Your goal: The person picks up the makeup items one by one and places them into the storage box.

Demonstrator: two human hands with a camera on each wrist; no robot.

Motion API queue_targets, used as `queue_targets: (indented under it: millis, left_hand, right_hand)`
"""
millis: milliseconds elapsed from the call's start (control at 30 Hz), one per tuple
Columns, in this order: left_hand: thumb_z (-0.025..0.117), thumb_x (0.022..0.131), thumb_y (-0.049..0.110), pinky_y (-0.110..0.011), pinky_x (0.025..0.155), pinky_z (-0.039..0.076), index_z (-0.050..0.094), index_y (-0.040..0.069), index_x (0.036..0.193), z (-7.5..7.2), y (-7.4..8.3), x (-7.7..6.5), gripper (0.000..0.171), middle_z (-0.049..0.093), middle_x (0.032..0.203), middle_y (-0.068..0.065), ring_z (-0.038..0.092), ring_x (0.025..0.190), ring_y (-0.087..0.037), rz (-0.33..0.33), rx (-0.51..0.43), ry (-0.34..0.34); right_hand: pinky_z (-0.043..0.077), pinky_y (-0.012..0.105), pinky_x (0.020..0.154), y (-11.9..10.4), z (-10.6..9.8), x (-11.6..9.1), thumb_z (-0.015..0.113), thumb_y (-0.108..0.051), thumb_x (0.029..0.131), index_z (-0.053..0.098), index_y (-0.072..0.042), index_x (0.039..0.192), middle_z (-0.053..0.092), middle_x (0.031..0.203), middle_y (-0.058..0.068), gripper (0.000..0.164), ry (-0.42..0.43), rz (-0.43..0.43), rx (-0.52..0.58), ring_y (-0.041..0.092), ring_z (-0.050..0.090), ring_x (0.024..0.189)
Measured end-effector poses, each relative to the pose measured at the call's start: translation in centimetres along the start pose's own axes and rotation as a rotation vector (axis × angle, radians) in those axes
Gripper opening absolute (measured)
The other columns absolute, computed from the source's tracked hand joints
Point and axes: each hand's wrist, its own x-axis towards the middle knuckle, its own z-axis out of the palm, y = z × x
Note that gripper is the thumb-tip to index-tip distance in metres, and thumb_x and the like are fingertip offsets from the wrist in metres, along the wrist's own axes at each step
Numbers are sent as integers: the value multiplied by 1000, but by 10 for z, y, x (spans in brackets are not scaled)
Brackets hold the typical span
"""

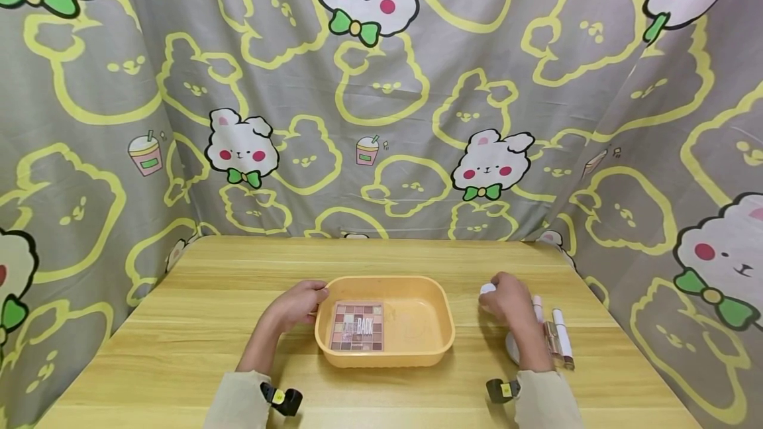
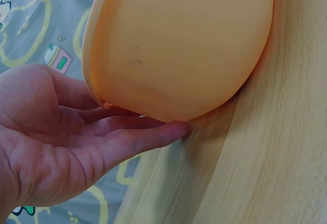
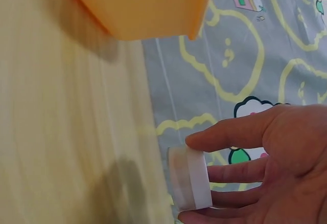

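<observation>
A yellow-orange plastic basin [image 1: 417, 359] stands on the table, and a square makeup palette [image 1: 357, 327] with a grid of coloured pans lies in its left half. At the basin's left end my left hand [image 1: 301, 303] grips the rim; the left wrist view shows the hand [image 2: 66, 137] with a digit along the outer wall of the basin [image 2: 189, 45]. To the right of the basin, my right hand [image 1: 511, 300] pinches a small round jar [image 3: 189, 178] with a white lid above the table. The jar [image 1: 487, 288] shows only partly beyond the fingers in the head view.
Beside the right forearm lie a white-capped tube [image 1: 561, 330], a pink-capped tube [image 1: 538, 307], a small brownish bottle-like item [image 1: 552, 339] and a round pale object [image 1: 512, 348] partly hidden by the arm. A patterned curtain [image 1: 393, 151] encloses the wooden table [image 1: 250, 263].
</observation>
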Motion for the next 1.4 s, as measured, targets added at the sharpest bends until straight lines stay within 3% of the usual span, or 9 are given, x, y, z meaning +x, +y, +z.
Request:
queue_targets:
  millis: [267,433,733,1067,1400]
  left_hand:
    - [39,109,15,-52,93,58,27,-14,153,0,0,0,54,52,142,-33,59,126,-43,-3,-6,-7]
    - [38,109,16,-52,94,57,25,-15,153,0,0,0,55,47,146,-35,56,128,-46,0,6,-14]
    - [38,109,15,-53,92,58,26,-16,152,-1,-1,0,55,49,143,-36,58,126,-46,10,9,-26]
    - [37,109,16,-52,92,58,24,-16,153,-1,0,-1,56,48,144,-36,57,127,-46,11,10,-37]
    - [38,109,16,-52,91,58,26,-16,153,0,0,0,55,49,144,-35,59,126,-45,11,0,-25]
  right_hand:
    - [52,56,87,-9,-6,-3,70,-17,77,60,13,119,64,117,33,53,16,-13,10,47,60,104]
    - [52,45,76,-16,-6,-4,73,-18,76,62,8,118,66,109,28,50,50,-20,46,38,61,92]
    - [49,36,66,-29,-4,-7,73,-22,79,62,3,125,66,111,26,54,83,-37,125,34,61,89]
    - [48,35,70,-42,-2,-11,78,-21,77,65,1,123,69,112,25,53,146,-82,147,33,63,92]
    - [49,32,68,-57,8,-12,78,-19,74,68,-1,119,71,113,22,49,157,-109,182,30,65,89]
